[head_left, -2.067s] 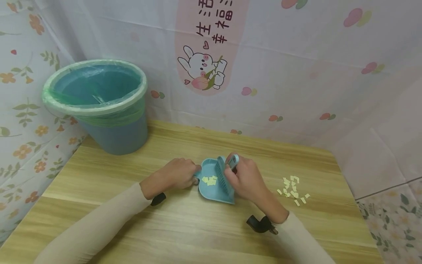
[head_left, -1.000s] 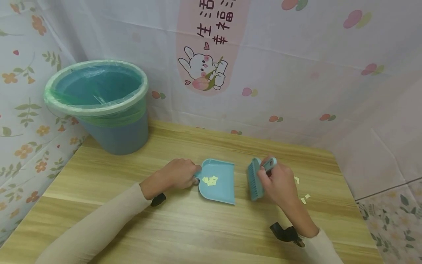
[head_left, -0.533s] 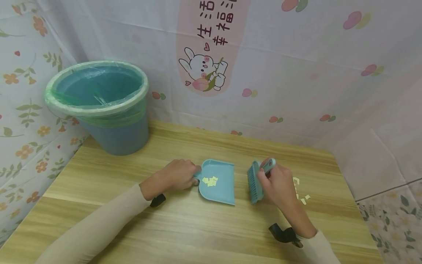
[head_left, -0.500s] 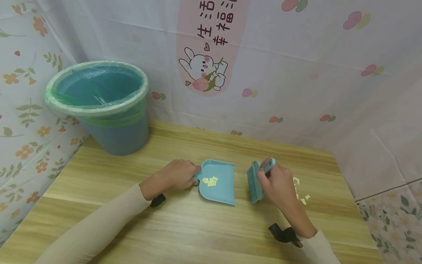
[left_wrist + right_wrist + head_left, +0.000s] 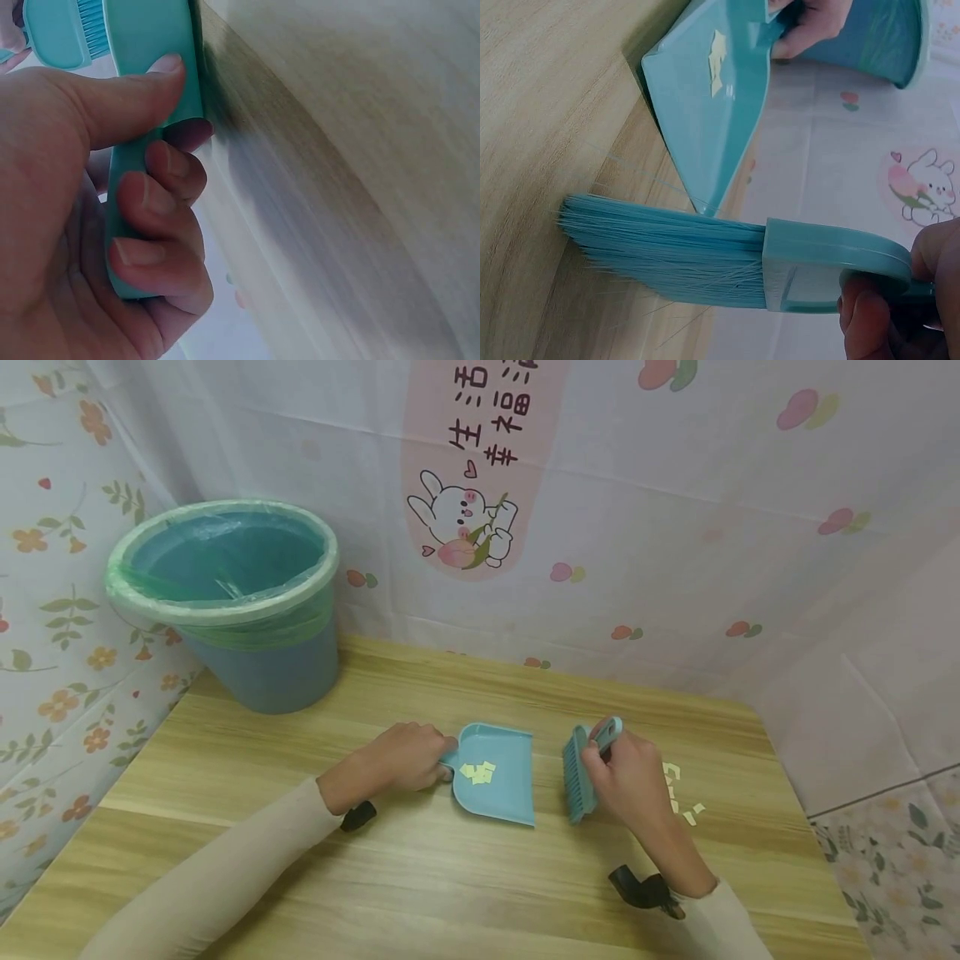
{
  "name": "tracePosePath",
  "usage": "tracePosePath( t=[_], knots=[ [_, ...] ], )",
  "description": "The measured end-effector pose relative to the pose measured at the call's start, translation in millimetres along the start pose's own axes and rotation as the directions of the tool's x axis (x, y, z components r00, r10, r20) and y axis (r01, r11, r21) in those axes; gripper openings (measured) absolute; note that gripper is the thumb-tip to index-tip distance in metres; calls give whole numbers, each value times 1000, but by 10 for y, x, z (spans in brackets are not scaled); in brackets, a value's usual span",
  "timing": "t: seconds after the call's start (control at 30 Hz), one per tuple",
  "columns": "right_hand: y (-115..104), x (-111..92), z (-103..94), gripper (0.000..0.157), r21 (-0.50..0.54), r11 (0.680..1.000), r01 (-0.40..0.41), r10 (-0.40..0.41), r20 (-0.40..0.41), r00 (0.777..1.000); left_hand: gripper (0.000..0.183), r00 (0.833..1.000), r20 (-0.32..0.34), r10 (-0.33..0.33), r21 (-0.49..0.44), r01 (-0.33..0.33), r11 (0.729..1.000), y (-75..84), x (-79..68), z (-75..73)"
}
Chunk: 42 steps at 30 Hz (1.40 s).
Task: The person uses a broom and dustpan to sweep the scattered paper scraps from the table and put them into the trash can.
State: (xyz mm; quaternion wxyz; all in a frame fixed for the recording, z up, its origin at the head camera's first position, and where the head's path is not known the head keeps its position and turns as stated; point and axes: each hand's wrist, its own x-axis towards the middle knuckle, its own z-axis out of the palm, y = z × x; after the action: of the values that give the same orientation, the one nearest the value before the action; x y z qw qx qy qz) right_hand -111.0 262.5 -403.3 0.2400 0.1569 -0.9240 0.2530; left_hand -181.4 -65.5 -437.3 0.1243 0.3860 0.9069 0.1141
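The brush (image 5: 578,777), earlier over the dustpan (image 5: 513,777), is now on the tabletop (image 5: 450,885) just beyond the pan's open edge, pinched in the right hand (image 5: 630,772), which partly hides loose scraps (image 5: 696,812). The left hand (image 5: 412,756) grips the dustpan's handle as before; yellow pieces (image 5: 478,772) lie inside unmoved.

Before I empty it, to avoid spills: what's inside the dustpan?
Several pale yellow scraps lie together in the dustpan, toward the left hand; the surface directly under them is covered.
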Motion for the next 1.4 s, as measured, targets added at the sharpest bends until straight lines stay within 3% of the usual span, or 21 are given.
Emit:
tracePosePath(
  t=[0.33, 0.9, 1.17, 1.4],
  knots=[
    [-4, 2, 4, 6, -2, 1000, -29, 29, 11, 1000, 16, 999, -15, 48, -57, -49, 997, -73, -9, 30],
    [0, -7, 5, 7, 2, 999, -33, 33, -5, 999, 20, 989, -60, 134, -44, -137, 990, -151, -17, 13],
    [10, -4, 11, 8, 9, 1000, -27, 27, -14, 1000, 26, 982, -101, 157, -3, -158, 987, -168, -78, -118],
    [28, -4, 23, 8, 12, 999, -42, 42, -6, 999, 25, 978, -121, 169, 43, -165, 985, -177, -134, -325]
  ],
)
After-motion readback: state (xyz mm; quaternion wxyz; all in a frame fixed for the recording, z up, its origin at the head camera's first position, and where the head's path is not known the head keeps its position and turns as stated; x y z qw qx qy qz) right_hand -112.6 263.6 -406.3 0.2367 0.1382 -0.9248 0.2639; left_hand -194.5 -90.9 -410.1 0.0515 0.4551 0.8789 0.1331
